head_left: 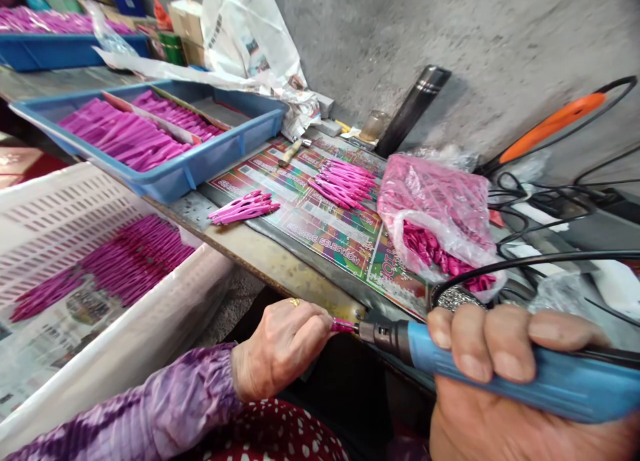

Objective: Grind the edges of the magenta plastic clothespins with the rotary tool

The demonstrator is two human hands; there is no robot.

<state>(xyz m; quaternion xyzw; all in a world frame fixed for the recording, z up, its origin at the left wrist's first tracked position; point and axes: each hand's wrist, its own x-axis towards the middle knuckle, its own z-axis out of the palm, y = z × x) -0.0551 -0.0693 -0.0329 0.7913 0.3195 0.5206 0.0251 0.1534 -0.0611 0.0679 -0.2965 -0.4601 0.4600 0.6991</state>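
My left hand (280,349) pinches a small magenta plastic piece (343,325) between its fingers. The piece touches the metal tip of a blue-handled soldering iron (550,386), and my right hand (500,381) grips that iron's handle. Loose magenta plastic pieces (243,208) lie on a printed mat (300,227) beyond my hands, with another bunch (343,183) farther along. A clear plastic bag (435,207) holds more pink pieces. A blue tray (235,147) on the bench has neat rows of magenta pieces (120,134).
A white slotted crate (115,341) lined with newspaper, holding magenta pieces, stands left of my arm. Black cables and an orange-handled tool (550,121) lie at the right by the concrete wall. A coiled iron stand (453,299) sits near my right hand, and a black cylinder stands behind the mat.
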